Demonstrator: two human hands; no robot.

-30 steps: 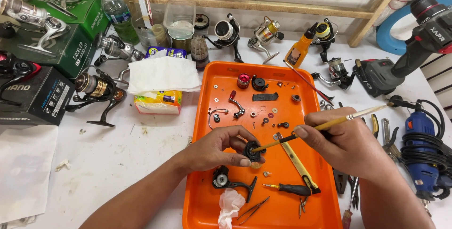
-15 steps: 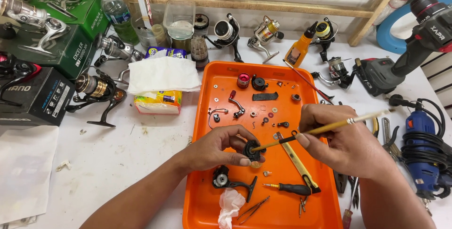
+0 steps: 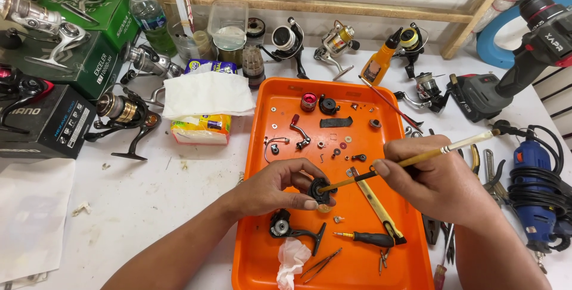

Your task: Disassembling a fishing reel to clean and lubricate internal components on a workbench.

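Left hand (image 3: 271, 187) pinches a small, rigid, likely greasy black part (image 3: 320, 190) by its rim over the tray (image 3: 262, 230); right hand (image 3: 438, 181) grips a light brush (image 3: 411, 160).

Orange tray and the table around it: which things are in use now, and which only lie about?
In use:
left hand holding a black reel part
right hand holding a brush to that part
orange tray

Lying about:
screwdriver
tweezers
tissue pack
oil bottle
drill
blue rotary tool
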